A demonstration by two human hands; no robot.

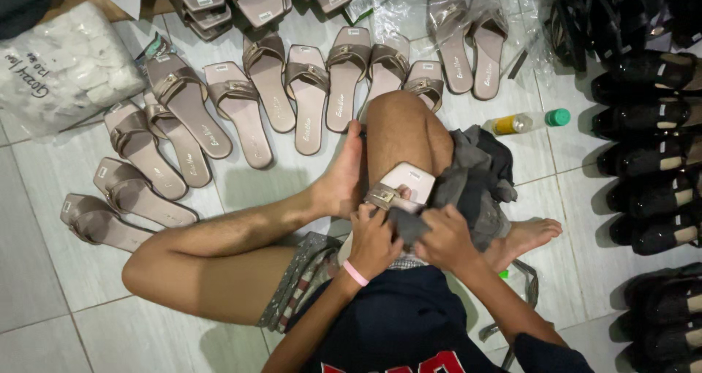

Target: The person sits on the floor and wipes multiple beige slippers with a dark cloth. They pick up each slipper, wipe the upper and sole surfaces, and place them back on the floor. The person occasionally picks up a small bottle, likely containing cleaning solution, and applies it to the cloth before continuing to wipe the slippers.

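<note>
Person seated on the tiled floor [44,270], legs folded. Taupe flat sandals [241,110] lie fanned across the floor's far and left parts, several more stacked at the far edge. Black shoes [651,146] run in a column down the right edge. Bulky clear bag of white padding [62,66] at the far left corner. Dark grey cloth [475,175] is draped over the right thigh. One taupe sandal [402,186] rests against the raised knee, near the floor's middle. Left hand [373,241], pink band at the wrist, grip closed on the sandal's strap end. Right hand [446,238] clenches a fold of the cloth, pressed to the sandal. Small yellow bottle [523,123], green cap, lies right of the knee.
</note>
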